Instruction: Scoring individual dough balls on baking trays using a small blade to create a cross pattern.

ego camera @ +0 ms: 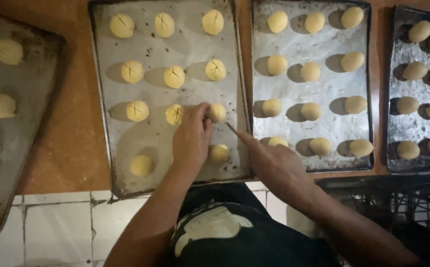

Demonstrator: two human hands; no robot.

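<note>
Two hands over baking tray (106,123), left hand (191,136) fingers touching dough ball (218,112), right hand (274,163) perhaps holding blade (233,130)

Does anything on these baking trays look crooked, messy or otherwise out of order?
Mostly tidy rows of dough balls. Two things stand out: the far-left tray lies askew, its near corner overhanging the brown counter above the tiled floor, and the tray under the left hand is speckled with dark crumbs or burnt spots. Its front balls lack the cross cuts.

Four baking trays (101,163) lie on the counter (76,143), from nine o'clock to three o'clock. They carry forty dough balls (175,76) in all: four, twelve, twelve and eight; seven show crossed cuts
</note>
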